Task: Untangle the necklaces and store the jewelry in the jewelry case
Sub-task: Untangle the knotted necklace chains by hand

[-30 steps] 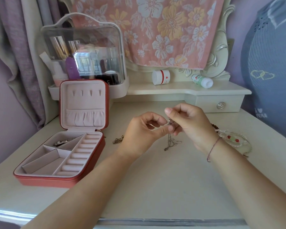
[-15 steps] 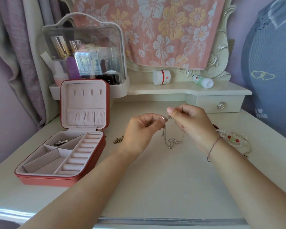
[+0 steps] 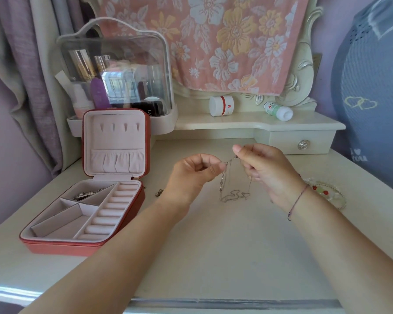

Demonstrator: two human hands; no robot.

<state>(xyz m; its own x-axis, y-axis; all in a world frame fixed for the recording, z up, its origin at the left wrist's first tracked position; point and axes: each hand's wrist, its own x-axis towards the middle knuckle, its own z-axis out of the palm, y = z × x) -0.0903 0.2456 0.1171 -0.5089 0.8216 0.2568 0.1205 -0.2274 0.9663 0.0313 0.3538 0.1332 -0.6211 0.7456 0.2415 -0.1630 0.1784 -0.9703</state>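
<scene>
Reaching in from the near edge of the table [image 3: 213, 257], both forearms meet mid-table. Left hand [image 3: 191, 175] pinches one end of the silver chain [image 3: 234, 197] between thumb and forefinger, the other fingers curled. Right hand [image 3: 266, 171] pinches the other end a bit higher, with a thin cord [image 3: 297, 201] on that wrist. I hold the ends raised and slightly apart so the strands hang and the knot shows. The slack bottom loop lies bunched on the table between my hands, so I judge it not yet untangled. Jewelry case [image 3: 61, 248] sits to the left, near my left forearm, lid propped upright so the compartments are ready. One silver piece [image 3: 86, 194] is in the far-left compartment and the rest look bare. A small chain [image 3: 159, 192] lies just behind the left wrist, partly hidden. A beaded bracelet [image 3: 327, 193] lies beside the right wrist; both wait their turn. Farther back, the shelf has a white jar [image 3: 221, 105] and a tipped bottle [image 3: 278, 111]. A clear cosmetics box [image 3: 123, 71] stands behind the case.
</scene>
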